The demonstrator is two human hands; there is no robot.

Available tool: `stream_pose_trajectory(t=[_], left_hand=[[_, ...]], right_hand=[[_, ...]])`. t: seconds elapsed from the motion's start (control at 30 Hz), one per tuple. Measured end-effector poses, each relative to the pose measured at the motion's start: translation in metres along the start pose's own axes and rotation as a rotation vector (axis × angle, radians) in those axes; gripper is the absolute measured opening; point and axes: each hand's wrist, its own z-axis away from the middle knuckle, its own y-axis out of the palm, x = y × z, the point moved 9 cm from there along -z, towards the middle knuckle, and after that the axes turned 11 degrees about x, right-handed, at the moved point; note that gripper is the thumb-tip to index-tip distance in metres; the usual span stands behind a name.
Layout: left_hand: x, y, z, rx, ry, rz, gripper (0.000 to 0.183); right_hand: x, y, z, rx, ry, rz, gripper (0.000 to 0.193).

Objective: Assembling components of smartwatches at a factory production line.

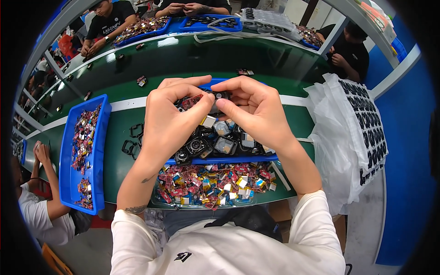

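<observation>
Presently, above the bench's near edge, left hand and right hand both pinch a small black casing, apparently mid-assembly; seating its red circuit piece next demands careful alignment.

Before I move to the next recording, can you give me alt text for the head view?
A person's left hand and right hand together hold a small black part with a red piece above a blue tray of black housings. Nearer the body lies a clear tray of small colourful parts, on a green workbench shared with other seated workers.
</observation>
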Motion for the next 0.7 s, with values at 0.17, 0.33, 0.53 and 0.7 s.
stream_pose_trajectory(t=[0.17, 0.33, 0.53, 0.7], left_hand=[[0.0, 0.003, 0.001, -0.009, -0.007, 0.034, 0.011], [-0.014, 0.002, 0.005, -0.045, 0.102, 0.049, 0.009], [-0.016, -0.005, 0.006, -0.035, 0.04, 0.011, 0.009], [0.001, 0.009, 0.004, 0.104, -0.083, 0.282, 0.01]], right_hand=[[0.0, -0.007, 0.002, -0.07, -0.045, 0.017, 0.012], [0.003, -0.017, 0.005, -0.141, -0.102, -0.011, 0.009], [0.007, -0.027, 0.003, -0.189, -0.069, -0.081, 0.011], [0.007, -0.027, 0.003, -0.204, -0.136, -0.073, 0.013]])
